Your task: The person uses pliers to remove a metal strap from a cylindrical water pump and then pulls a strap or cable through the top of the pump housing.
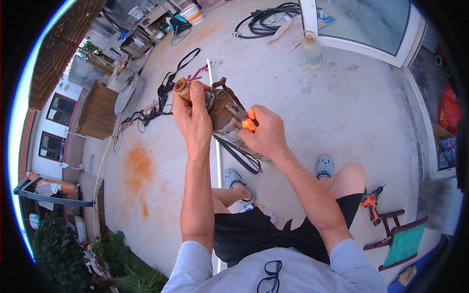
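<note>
A rusty, cylinder-shaped pump (222, 118) with a threaded outlet (182, 87) and a bent bracket at its top is held tilted in front of me. My left hand (192, 117) is wrapped round its outlet end, the thumb up along the neck. In my closed right hand (267, 133) is a pair of pliers (238, 112) with orange handles. The jaws lie against the pump's top near the bracket; exactly what they grip is too small to tell. My right hand and forearm hide part of the pump's lower body.
A white pipe (219, 168) and a looped black cable (239, 157) lie beneath the pump. Tangled black cords (165, 93) are to the left. A cordless drill (372, 205) and folding stool (405, 243) stand right; a jug (311, 52) stands by the glass door (369, 24).
</note>
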Available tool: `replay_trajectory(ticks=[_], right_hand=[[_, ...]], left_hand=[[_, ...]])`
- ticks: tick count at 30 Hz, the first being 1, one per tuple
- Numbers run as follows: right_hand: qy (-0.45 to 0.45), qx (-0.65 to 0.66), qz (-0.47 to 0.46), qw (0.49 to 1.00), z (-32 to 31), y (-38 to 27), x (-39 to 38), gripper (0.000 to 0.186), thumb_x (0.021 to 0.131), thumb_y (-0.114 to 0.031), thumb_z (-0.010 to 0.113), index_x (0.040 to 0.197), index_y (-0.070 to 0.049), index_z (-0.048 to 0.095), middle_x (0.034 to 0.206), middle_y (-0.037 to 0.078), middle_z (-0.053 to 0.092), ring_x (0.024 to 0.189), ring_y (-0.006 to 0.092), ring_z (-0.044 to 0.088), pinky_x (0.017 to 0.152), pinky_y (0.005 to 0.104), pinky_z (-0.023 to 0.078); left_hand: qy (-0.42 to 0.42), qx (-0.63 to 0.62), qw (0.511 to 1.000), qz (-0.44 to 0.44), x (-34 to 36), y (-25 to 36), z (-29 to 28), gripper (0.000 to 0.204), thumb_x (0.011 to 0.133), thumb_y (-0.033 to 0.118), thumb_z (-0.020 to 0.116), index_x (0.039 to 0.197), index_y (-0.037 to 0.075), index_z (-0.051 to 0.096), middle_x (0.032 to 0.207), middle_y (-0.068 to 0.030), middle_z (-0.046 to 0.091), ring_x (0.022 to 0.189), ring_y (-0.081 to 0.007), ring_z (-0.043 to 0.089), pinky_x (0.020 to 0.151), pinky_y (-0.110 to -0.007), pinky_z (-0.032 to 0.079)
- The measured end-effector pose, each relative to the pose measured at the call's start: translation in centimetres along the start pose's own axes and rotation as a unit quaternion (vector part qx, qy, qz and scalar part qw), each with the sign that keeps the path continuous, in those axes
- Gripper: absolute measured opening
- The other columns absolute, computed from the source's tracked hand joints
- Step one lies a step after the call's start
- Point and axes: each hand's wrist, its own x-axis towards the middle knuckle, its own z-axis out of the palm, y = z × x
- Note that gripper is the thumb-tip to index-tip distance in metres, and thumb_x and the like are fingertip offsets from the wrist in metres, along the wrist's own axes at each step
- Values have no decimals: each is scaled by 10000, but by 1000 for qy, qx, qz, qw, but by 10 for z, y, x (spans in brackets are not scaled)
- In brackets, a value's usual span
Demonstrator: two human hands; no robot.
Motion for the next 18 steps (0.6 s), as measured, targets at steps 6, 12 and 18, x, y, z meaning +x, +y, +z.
replay_trajectory(ticks=[6,12,18], right_hand=[[-1,115,-135,984,-1,32,27,237,627,-114,709,792,-24,564,722,121,575,607,331,585,548,374,486],[-67,117,-221,966,-7,44,63,288,603,-157,767,754,-45,548,698,85,548,569,283,559,491,349,440],[-112,141,-327,928,-5,59,101,291,559,-146,745,747,-56,541,688,69,517,558,264,539,473,346,416]], left_hand=[[3,11,1000,9,-1,0,-2,397,1021,389,530,917,12,593,870,-63,656,796,-108,536,766,-257,434],[-31,-78,996,29,1,-10,-8,391,1022,373,510,971,-14,540,901,-165,665,852,-217,652,812,-340,526],[-56,-82,994,45,3,-14,-8,486,990,452,540,988,-34,533,896,-187,647,849,-279,654,792,-406,551]])
